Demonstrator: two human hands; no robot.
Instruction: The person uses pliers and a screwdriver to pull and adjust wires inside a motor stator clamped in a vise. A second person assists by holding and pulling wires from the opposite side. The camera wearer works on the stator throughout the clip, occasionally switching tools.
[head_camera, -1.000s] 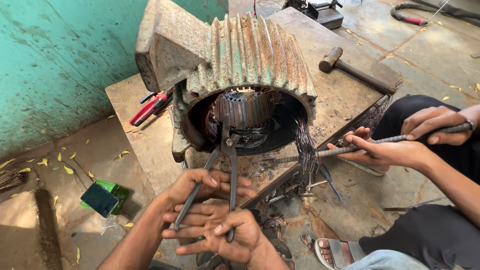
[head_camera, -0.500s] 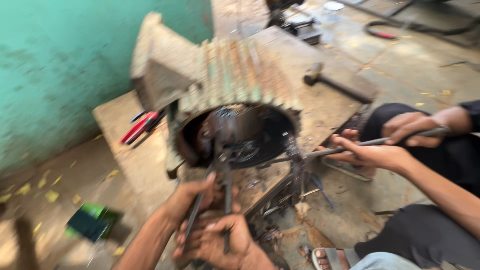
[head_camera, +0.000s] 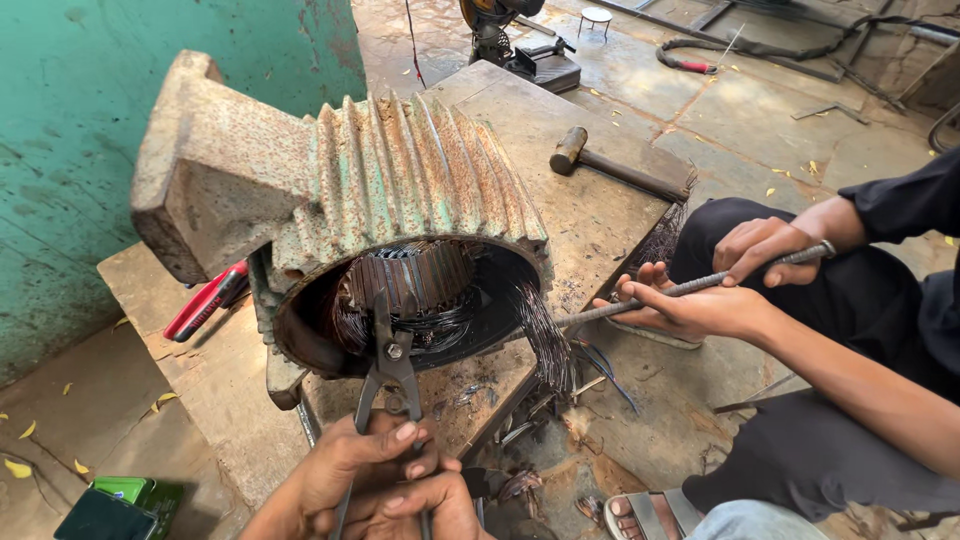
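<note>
Both the left hand and right hand clench the handles of grey steel pincers, whose nose bites dark copper windings just ahead inside the ribbed, rusty green motor housing; a straight, steady pull seems best.

Hammer behind motor housing (on slab)

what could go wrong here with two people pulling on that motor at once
The pliers, squeezed by both the left hand and right hand, could slip off the copper windings and jerk back toward the person.

A co-worker's hands lever a steel rod into the same opening; a slip could strike fingers.

The motor housing lies near the slab's edge and might shift under both pulls.
</note>
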